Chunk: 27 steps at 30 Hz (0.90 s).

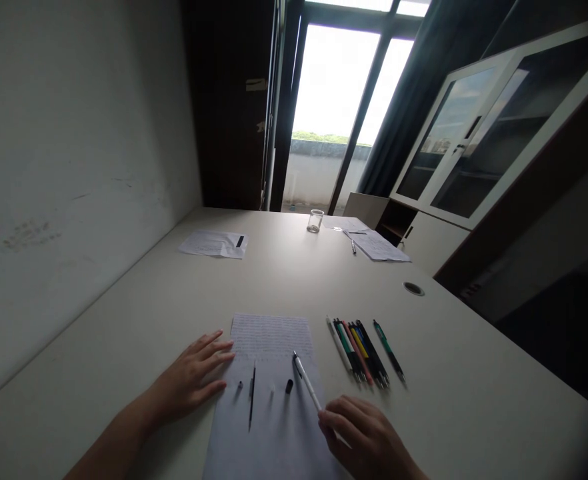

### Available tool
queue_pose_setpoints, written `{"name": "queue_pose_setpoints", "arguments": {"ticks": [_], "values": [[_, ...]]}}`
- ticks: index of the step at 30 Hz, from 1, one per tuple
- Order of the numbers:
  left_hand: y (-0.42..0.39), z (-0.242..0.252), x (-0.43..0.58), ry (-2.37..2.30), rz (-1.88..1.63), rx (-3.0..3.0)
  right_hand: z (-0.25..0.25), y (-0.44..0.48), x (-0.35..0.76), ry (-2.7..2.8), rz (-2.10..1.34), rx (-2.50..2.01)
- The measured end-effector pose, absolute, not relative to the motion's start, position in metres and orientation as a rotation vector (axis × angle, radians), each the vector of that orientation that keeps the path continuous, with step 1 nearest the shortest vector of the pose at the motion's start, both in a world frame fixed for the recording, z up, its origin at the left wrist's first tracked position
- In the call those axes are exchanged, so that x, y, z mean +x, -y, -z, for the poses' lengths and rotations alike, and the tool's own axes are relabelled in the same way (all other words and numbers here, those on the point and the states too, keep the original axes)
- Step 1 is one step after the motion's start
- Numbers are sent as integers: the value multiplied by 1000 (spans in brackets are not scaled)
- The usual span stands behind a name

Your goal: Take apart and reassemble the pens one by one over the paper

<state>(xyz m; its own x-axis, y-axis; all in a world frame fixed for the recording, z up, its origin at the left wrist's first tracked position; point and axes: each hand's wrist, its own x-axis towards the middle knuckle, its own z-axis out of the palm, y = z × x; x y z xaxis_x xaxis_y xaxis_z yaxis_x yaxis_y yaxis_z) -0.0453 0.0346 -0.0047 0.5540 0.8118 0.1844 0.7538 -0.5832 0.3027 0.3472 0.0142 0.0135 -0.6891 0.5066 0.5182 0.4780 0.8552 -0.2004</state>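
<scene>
Indoors, we held a white pen [307,381] over a sheet of paper [269,453] on a white table [284,287], thumb and forefinger of our right hand [364,433] pinched together on its near end. Our left hand [199,367] lay with its fingers spread apart, gripping nothing, the fingertips at the sheet's left edge. On the paper between our hands were a slim dark refill [252,398], a small dark piece [239,385] to its left, and, to its right, a tiny pale piece [272,390] and a black cylinder [289,386] near the pen. A row of pens [357,350] lay right of the sheet, a green pen [389,350] just beside it. We judged the loose parts most at risk: a sideways sweep of the pen could send the black cylinder rolling, and a tug on the sheet could scatter them all. Held by one end, the pen could also pivot in our pinch. Whether its far tip touched the paper, we could not tell.
</scene>
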Motion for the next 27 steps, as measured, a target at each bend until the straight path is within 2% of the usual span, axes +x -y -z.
{"name": "queue_pose_setpoints", "arguments": {"ticks": [14,27], "values": [[-34,2,-44,-1350,-389,2586,-1,-16,350,2494,-98,-765],[-34,1,-43,-1359,-364,2589,-10,-16,347,2605,-269,-813]]}}
